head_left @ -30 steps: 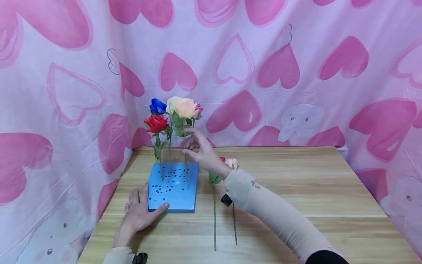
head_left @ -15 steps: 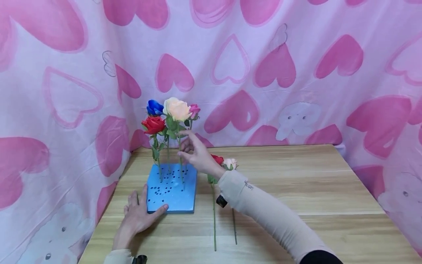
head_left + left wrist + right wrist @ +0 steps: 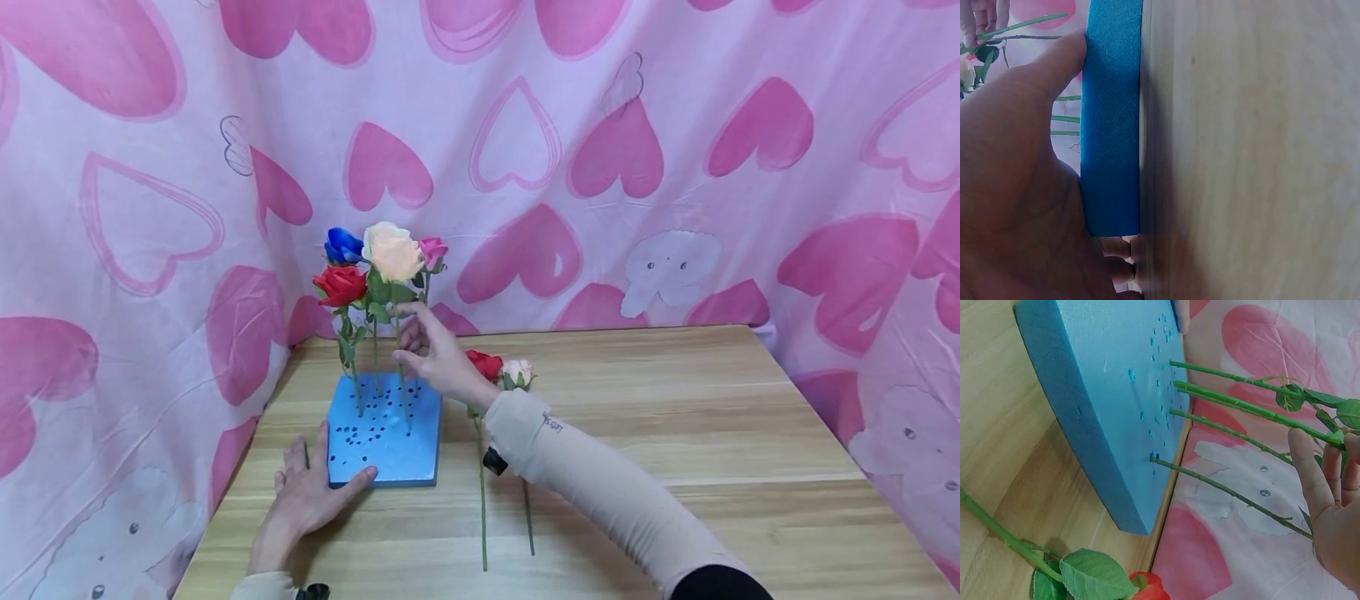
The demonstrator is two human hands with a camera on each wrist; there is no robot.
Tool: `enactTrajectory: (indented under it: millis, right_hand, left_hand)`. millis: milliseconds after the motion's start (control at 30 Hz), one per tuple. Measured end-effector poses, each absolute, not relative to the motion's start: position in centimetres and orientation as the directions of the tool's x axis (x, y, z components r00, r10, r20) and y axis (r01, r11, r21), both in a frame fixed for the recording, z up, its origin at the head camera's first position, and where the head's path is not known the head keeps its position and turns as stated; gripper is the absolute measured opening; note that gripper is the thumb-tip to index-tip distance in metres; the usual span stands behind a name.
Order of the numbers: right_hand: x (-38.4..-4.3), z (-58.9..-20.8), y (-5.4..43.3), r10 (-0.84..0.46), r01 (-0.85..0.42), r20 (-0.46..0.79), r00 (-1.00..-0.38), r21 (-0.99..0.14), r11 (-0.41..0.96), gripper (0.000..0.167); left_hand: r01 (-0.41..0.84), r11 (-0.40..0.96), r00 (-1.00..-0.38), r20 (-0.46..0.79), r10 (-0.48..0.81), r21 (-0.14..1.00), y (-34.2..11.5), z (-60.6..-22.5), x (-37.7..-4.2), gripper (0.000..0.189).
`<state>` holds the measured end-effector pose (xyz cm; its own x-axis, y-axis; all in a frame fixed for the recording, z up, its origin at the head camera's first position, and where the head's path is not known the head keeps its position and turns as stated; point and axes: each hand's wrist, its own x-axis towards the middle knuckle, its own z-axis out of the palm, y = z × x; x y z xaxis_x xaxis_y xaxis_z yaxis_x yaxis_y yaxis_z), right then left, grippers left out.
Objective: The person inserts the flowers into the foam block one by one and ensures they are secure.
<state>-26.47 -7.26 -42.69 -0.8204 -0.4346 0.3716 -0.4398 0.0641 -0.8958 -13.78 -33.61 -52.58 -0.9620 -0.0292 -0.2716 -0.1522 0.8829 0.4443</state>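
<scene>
My right hand pinches the green stem of a cream rose between thumb and fingertips, over a blue foam block full of small holes. In the left wrist view the stem's lower end is in the air, apart from the block. Behind it, a red rose, a blue rose and a pink rose stand upright in the foam. My left hand rests against the block's near left corner, its thumb on the front edge and fingers spread along the left side.
A second red rose and a pale pink rose lie on the wooden table right of the block, partly under my right forearm. A pink heart-patterned cloth hangs behind the table and along its sides.
My right hand has shifted the cream rose slightly left over the block. The left hand keeps its place at the corner. The head view has drifted a little to the right.
</scene>
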Motion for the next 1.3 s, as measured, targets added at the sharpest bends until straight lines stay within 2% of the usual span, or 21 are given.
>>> enactTrajectory:
  millis: [300, 500, 767, 1100, 1300]
  right_hand:
    - [-26.8, -42.8, -8.0, -0.431, -0.456, 0.375, -0.821, -0.885, 0.098, 0.066]
    - [-27.2, -43.0, -9.2, -0.433, -0.453, 0.383, -0.816, -0.889, 0.069, 0.063]
    - [-27.5, -43.8, -10.5, -0.439, -0.391, 0.315, -0.842, -0.916, 0.092, 0.064]
    - [-28.1, -45.4, -11.4, -0.417, -0.451, 0.358, -0.836, -0.880, 0.150, 0.065]
    - [-28.1, -46.2, -11.4, -0.430, -0.415, 0.326, -0.842, -0.900, 0.132, 0.062]
  left_hand:
    - [-0.152, 0.884, -0.961, -0.273, -0.028, 0.443, -33.6, -52.5, -13.8, 0.135]
    - [-0.147, 0.886, -0.963, -0.268, -0.027, 0.439, -33.9, -52.4, -13.8, 0.134]
    - [-0.148, 0.887, -0.964, -0.263, -0.031, 0.438, -33.8, -52.7, -13.9, 0.135]
    - [-0.137, 0.884, -0.967, -0.256, -0.021, 0.447, -33.8, -52.6, -13.8, 0.133]
    - [-0.143, 0.880, -0.966, -0.258, -0.024, 0.454, -33.7, -52.5, -13.9, 0.134]
